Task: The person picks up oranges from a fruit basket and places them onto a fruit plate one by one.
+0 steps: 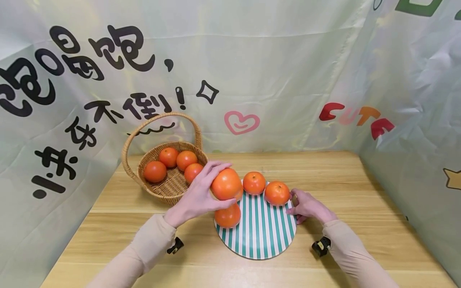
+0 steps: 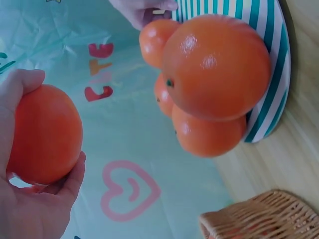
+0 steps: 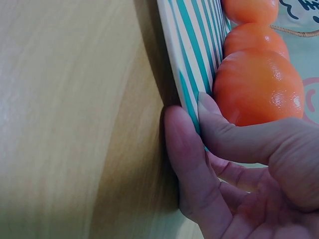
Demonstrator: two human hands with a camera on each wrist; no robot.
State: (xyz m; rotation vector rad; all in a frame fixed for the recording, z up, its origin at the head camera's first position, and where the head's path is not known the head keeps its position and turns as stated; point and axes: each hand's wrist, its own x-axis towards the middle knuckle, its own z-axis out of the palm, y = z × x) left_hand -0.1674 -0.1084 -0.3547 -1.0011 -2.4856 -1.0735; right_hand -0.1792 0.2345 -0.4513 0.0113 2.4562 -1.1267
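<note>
My left hand (image 1: 199,195) grips an orange (image 1: 225,184) between thumb and fingers, raised above the left rim of a round board (image 1: 264,236) with teal and white stripes. In the left wrist view the held orange (image 2: 47,134) sits against the palm. Several oranges rest on the board along its left and back edge, among them a front-left orange (image 1: 227,217), a back orange (image 1: 254,183) and a right-hand orange (image 1: 277,193). Another is mostly hidden behind the held one. At the board's right edge, my right hand (image 1: 307,206) pinches the rim, thumb on top (image 3: 212,112).
A wicker basket (image 1: 169,196) with a tall arched handle stands at the back left, holding several oranges (image 1: 155,171). Behind the wooden table (image 1: 342,180) hangs a printed cloth (image 1: 281,80), which also runs along the right side.
</note>
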